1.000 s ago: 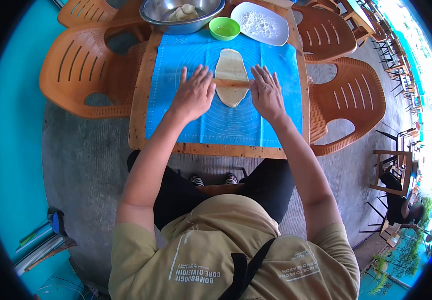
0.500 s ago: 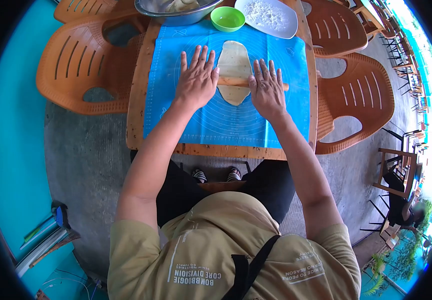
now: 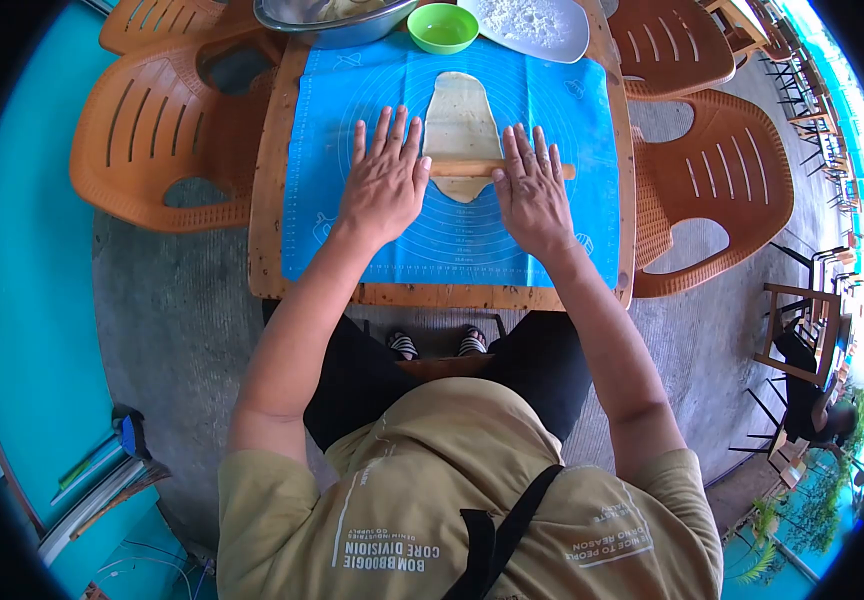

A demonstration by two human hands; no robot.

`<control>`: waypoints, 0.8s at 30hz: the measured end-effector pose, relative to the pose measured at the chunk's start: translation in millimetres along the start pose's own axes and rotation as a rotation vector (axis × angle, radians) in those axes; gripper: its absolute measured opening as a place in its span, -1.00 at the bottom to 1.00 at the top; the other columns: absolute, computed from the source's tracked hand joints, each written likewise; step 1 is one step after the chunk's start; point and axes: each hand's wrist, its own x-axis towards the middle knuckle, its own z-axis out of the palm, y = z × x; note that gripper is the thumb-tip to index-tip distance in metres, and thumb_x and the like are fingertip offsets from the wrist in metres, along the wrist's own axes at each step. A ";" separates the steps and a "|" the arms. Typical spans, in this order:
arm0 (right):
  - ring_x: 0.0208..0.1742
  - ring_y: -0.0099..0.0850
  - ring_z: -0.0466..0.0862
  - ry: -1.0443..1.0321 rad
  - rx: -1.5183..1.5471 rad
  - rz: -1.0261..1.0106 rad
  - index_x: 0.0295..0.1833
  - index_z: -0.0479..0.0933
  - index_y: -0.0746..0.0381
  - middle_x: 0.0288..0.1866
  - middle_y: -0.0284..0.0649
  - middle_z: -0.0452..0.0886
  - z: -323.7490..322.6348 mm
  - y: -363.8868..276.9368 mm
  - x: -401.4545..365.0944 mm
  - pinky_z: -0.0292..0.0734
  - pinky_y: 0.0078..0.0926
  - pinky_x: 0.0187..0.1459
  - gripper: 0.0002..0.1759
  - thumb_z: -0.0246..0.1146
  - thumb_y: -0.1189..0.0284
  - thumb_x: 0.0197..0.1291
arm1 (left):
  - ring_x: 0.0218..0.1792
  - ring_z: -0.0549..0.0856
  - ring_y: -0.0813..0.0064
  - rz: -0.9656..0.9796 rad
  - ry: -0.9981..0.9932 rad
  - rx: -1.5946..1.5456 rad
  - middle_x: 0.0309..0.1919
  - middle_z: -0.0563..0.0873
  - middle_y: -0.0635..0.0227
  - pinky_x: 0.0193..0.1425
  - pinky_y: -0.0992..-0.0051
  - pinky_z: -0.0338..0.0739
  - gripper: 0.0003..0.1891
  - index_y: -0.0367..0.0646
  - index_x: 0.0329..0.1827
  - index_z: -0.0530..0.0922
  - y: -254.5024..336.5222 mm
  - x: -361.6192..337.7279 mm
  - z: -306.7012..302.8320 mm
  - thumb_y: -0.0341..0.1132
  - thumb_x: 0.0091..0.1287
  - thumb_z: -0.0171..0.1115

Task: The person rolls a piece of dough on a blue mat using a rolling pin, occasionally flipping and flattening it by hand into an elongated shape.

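A flattened, elongated sheet of pale dough [image 3: 460, 115] lies on a blue baking mat [image 3: 352, 85]. Across its nearer part runs a wooden rolling pin [image 3: 467, 169]. My left hand [image 3: 384, 185] rests palm down over the pin's left end, fingers stretched forward and apart. Over the right part lies my right hand [image 3: 532, 195], also flat with fingers extended, and the pin's tip [image 3: 569, 171] shows beyond it. Both palms press on the pin without wrapping round it. The pin's left end is hidden under my left hand.
At the table's far side stand a metal bowl [image 3: 337, 30] holding dough, a green bowl [image 3: 443, 28] and a white plate [image 3: 572, 42] of flour. Orange chairs [image 3: 167, 130] flank the wooden table [image 3: 270, 200] on both sides. Another person [image 3: 807, 410] sits far off at the right.
Both hands and the rolling pin have moved a little toward my body over the dough. The view has shifted slightly as well.
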 end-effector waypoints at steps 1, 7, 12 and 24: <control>0.85 0.06 -0.01 0.000 -0.004 -0.003 0.79 0.10 0.25 0.81 0.05 0.16 -0.1 -0.5 -3.6 -0.22 0.09 0.80 -0.29 -0.11 0.12 0.73 | 0.83 -0.08 0.19 0.000 0.003 0.001 0.82 0.05 0.13 0.87 -0.01 -0.34 -0.32 -0.19 0.81 0.07 0.8 -2.9 -0.3 0.03 0.78 -0.36; 0.84 0.05 0.03 -0.007 -0.012 -0.024 0.78 0.09 0.27 0.80 0.05 0.16 -9.9 -7.6 -30.3 -0.15 0.09 0.79 -0.29 -0.07 0.14 0.72 | 0.83 -0.09 0.18 0.040 0.022 -0.043 0.82 0.03 0.13 0.87 0.00 -0.35 -0.30 -0.25 0.81 0.03 8.0 -29.1 0.5 0.02 0.78 -0.36; 0.81 0.06 0.10 -0.023 0.028 -0.038 0.76 0.18 0.26 0.77 0.04 0.24 -22.2 -5.0 -32.8 -0.13 0.13 0.78 -0.31 -0.09 0.12 0.72 | 0.82 -0.06 0.17 0.011 -0.149 -0.171 0.80 0.09 0.10 0.86 -0.05 -0.36 -0.29 -0.28 0.79 0.09 8.1 -31.6 -16.7 0.04 0.77 -0.40; 0.82 0.07 0.08 0.021 -0.062 0.075 0.68 0.35 0.23 0.76 0.08 0.26 8.3 12.7 20.4 -0.21 0.15 0.78 -0.32 -0.23 0.07 0.73 | 0.83 -0.06 0.18 -0.157 -0.030 -0.078 0.80 0.11 0.12 0.82 -0.16 -0.37 -0.31 -0.22 0.79 0.15 -9.7 36.1 22.1 0.04 0.77 -0.38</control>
